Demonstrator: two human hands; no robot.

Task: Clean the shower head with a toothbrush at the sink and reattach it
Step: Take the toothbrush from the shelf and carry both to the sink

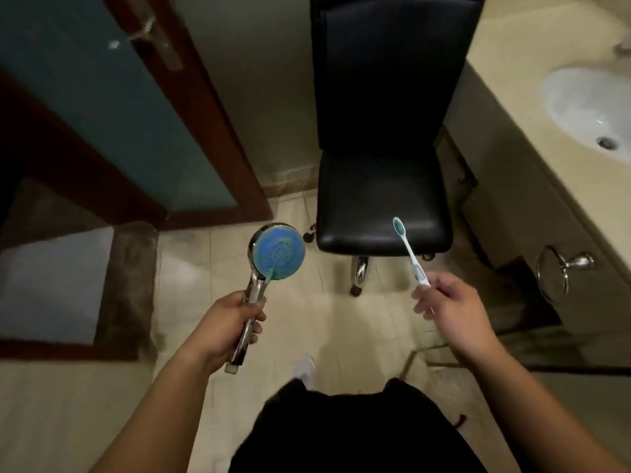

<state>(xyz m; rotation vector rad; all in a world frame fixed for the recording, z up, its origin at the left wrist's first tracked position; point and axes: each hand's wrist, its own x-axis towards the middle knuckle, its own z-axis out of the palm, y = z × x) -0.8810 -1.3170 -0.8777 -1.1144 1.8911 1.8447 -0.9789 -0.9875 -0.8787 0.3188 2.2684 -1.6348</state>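
L hand point(228, 327) grips shower head point(277, 255) by handle, face up; R hand point(450, 307) pinches toothbrush point(409, 252) — sink point(580, 107) lies fwd-right, nearer R hand.

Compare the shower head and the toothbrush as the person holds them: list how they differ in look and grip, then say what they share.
The shower head has a broad round blue face on a chrome handle; the toothbrush is thin and white with a small teal head. The left hand wraps the shower head's handle in a fist; the right hand pinches the toothbrush's end with its fingertips. Both are held heads up, above the floor, short of the sink.
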